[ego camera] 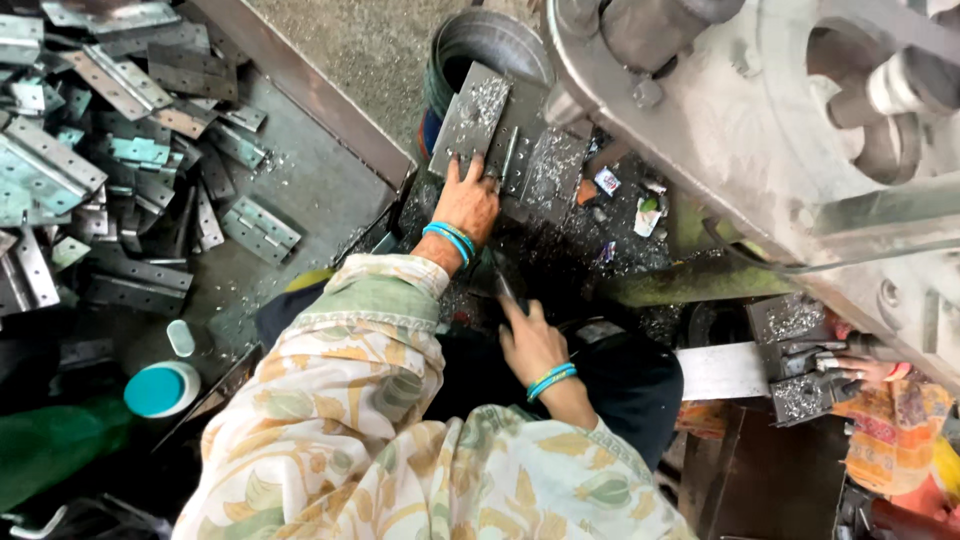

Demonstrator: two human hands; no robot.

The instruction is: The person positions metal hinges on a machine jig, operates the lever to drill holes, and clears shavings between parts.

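Steel hinge plates [100,130] already fill the tray [320,190], while the left hand [468,200] lies flat and open on the flecked machine plate [480,120] and the right hand [530,340] pinches a thin dark tool [503,285], work unfinished.

Two hands of the wearer show, the left hand [468,200] and the right hand [532,345], each with blue bangles at the wrist; a third hand [862,370], a co-worker's, shows at the right edge. One teal-lidded container [160,388] stands by the tray's [300,75] lower corner. The metal hinges [110,150] piled in that tray are too many and too overlapped to count.
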